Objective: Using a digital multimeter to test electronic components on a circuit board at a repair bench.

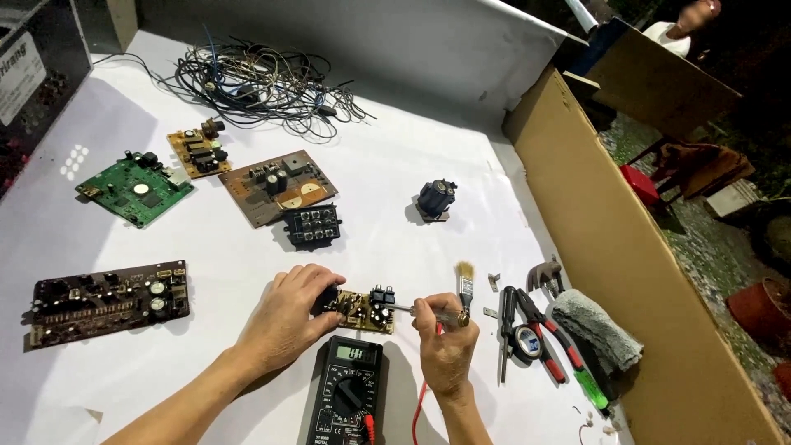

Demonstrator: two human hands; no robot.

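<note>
The left hand lies curled over the left end of a small board, fingers pressed on it, while the right hand pinches a probe whose tip touches the board's right edge. The board lies on the white table just above a black multimeter, with a brush, pliers and a grey cloth to the right. Further out lie a long dark board, a green board, a keypad and tangled wires
</note>
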